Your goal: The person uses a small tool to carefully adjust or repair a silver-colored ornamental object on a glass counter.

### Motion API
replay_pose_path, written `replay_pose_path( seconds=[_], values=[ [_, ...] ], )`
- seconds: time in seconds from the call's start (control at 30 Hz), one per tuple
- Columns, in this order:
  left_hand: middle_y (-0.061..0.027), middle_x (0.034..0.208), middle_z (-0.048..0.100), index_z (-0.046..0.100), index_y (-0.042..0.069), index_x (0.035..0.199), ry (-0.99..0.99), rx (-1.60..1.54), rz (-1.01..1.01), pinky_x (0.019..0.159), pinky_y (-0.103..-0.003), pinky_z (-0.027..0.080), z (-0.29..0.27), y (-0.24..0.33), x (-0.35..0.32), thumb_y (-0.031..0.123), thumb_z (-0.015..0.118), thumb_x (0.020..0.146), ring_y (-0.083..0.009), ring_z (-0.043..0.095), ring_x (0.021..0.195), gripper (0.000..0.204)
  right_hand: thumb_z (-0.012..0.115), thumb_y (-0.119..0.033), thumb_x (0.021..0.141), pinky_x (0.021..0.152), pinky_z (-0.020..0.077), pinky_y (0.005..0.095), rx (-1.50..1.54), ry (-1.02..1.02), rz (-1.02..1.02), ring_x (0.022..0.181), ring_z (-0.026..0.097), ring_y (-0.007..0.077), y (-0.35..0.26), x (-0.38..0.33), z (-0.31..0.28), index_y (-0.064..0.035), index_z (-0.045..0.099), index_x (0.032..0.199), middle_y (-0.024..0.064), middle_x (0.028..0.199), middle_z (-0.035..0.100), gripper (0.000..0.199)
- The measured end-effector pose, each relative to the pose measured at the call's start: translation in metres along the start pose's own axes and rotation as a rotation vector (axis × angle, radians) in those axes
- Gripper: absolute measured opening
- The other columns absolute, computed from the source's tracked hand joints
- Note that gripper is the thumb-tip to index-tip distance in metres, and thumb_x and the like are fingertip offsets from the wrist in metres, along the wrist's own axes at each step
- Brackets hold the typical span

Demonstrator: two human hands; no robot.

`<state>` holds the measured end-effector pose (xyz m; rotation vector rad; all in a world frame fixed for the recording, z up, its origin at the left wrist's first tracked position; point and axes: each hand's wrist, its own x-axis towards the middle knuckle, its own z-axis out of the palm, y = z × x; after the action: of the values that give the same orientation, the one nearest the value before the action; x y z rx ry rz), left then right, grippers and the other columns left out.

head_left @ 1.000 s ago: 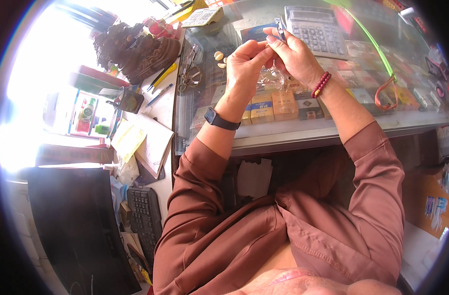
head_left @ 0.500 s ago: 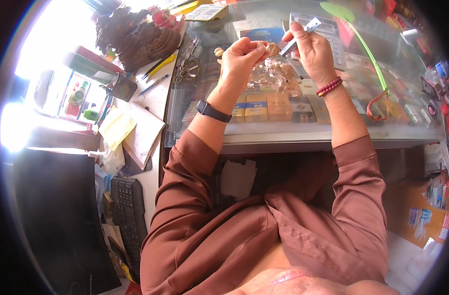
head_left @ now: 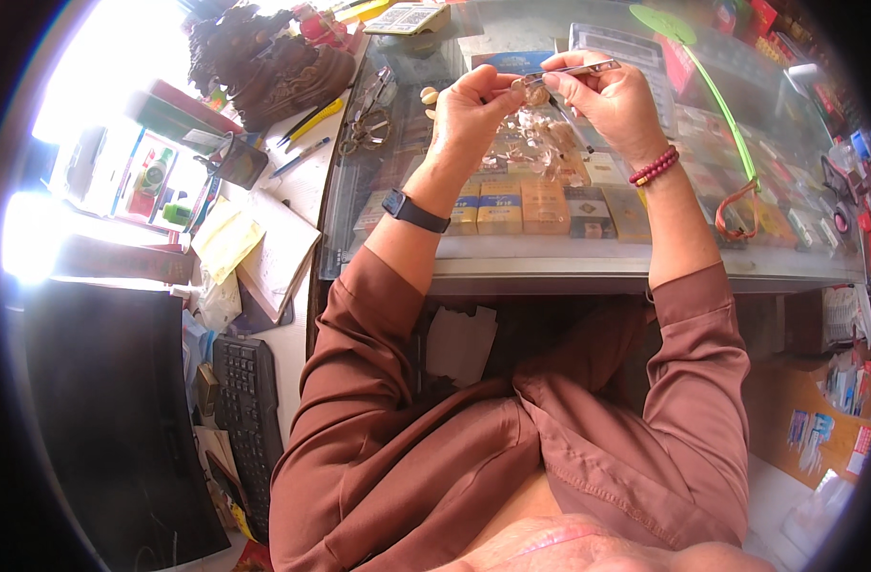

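Pinched item: the small round object [head_left: 533, 92] between the left hand [head_left: 466, 103] and right hand [head_left: 609, 95] is too small to identify
Clear bags [head_left: 531, 143] below it: contents blurred
Calculator [head_left: 614, 46] beyond it: partly hidden by the right hand

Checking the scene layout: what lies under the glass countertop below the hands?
Under the glass countertop sit rows of small yellow and dark boxes. The left hand, right hand and clear plastic bags cover whatever lies farther back.
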<state>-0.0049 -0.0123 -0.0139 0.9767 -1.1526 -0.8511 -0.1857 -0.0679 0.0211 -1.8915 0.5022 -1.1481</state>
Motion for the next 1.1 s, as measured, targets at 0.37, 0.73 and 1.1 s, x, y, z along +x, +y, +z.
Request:
replay_pose_path(
  seconds=[0.37, 0.73, 1.1],
  values=[
    [-0.0075, 0.095, 0.068, 0.059, 0.003, 0.082, 0.006, 0.049, -0.019, 0.076, -0.025, 0.050, -0.0004, 0.0024, -0.0015, 0.008, 0.067, 0.085, -0.0105, 0.062, 0.083, 0.010, 0.068, -0.009, 0.084, 0.067, 0.0512, 0.0206, -0.025, -0.044, 0.006, 0.074, 0.062, 0.0066, -0.0013, 0.0000, -0.0029, -0.0017, 0.069, 0.097, 0.0029, 0.082, 0.068, 0.015],
    [-0.0046, 0.092, 0.067, 0.064, 0.000, 0.092, 0.009, 0.128, -0.007, 0.074, -0.023, 0.050, -0.0009, 0.0004, -0.0012, 0.006, 0.068, 0.084, -0.0097, 0.062, 0.081, 0.011, 0.065, -0.011, 0.086, 0.064, 0.0527, 0.0212, 0.077, -0.071, 0.040, 0.069, 0.063, 0.0077, 0.0031, 0.0015, -0.0049, -0.0012, 0.069, 0.099, 0.0040, 0.079, 0.068, 0.016],
    [-0.0088, 0.092, 0.067, 0.060, 0.004, 0.088, -0.047, -0.093, -0.048, 0.074, -0.025, 0.050, -0.0056, 0.0004, -0.0029, 0.000, 0.066, 0.083, -0.0154, 0.065, 0.082, 0.009, 0.062, -0.006, 0.088, 0.073, 0.0532, 0.0218, 0.039, -0.169, -0.091, 0.079, 0.065, 0.0098, 0.0060, 0.0013, -0.0035, 0.0001, 0.066, 0.097, 0.0044, 0.087, 0.067, 0.012]
  ],
)
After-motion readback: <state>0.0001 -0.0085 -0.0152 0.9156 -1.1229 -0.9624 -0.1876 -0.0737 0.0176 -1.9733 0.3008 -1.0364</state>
